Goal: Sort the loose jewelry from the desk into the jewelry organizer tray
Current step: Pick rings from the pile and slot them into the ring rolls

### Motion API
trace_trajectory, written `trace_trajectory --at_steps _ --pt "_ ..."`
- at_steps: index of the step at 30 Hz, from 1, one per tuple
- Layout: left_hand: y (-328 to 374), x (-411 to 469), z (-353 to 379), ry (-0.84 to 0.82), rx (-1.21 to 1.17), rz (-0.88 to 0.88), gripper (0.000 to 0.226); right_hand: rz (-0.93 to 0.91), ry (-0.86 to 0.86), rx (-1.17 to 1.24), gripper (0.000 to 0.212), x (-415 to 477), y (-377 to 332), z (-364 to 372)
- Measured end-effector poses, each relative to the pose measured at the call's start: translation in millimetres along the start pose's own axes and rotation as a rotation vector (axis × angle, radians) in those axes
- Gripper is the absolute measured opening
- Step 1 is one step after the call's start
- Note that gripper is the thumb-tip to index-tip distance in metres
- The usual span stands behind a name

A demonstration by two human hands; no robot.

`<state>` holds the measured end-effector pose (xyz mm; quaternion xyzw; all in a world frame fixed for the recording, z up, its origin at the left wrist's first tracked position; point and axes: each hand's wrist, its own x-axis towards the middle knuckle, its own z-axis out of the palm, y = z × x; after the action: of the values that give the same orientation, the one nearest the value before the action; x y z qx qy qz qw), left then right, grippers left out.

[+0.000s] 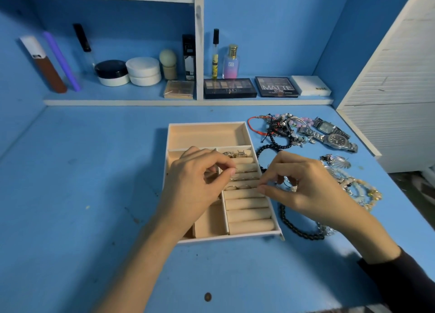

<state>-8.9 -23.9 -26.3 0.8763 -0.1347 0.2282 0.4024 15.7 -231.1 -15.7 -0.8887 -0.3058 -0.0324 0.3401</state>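
The jewelry organizer tray (207,123) is placed in the middle of the blue desk (82,195), with its cream compartments open to the top. Its right part is filled with ring rolls (249,215), and some rings (237,154) are already seated between the upper rolls. The left hand (195,183) is held above the tray; a thin ring (237,170) is pinched between its thumb and forefinger, just over the rolls. The right hand (308,188) is held at the right edge of the tray; small silver pieces (290,186) are kept inside its curled fingers (262,190), while the forefinger is stretched to the rolls. Loose jewelry is spread on the desk to the right of the tray: a black bead bracelet (260,150) just beside the rim, a black bead strand (296,229) under the right wrist, tangled bracelets (282,126) and two watches (336,139) farther back, and pale bead bracelets (364,192) near the desk edge. Behind, on a shelf (141,102), eyeshadow palettes (229,88), a perfume bottle (231,63) and round jars (143,71) are seen.
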Motion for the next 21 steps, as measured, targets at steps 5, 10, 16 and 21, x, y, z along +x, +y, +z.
trace_trajectory --at_steps 5,10,16,21 --pt "0.7 0.4 -0.8 -0.005 0.012 0.006 0.011 0.006 0.011 -0.018 0.003 3.8 2.5 5.4" --pt "-0.3 -0.2 -0.2 -0.007 0.020 0.012 0.010 0.068 0.015 0.002 0.009 5.8 1.3 8.7" --pt "0.2 -0.4 0.4 -0.010 0.023 0.013 0.005 0.252 -0.020 0.226 0.019 7.4 3.1 11.1" --pt "2.9 -0.4 -1.1 -0.037 0.063 0.029 0.004 0.281 0.100 0.438 0.014 9.7 -1.2 14.7"
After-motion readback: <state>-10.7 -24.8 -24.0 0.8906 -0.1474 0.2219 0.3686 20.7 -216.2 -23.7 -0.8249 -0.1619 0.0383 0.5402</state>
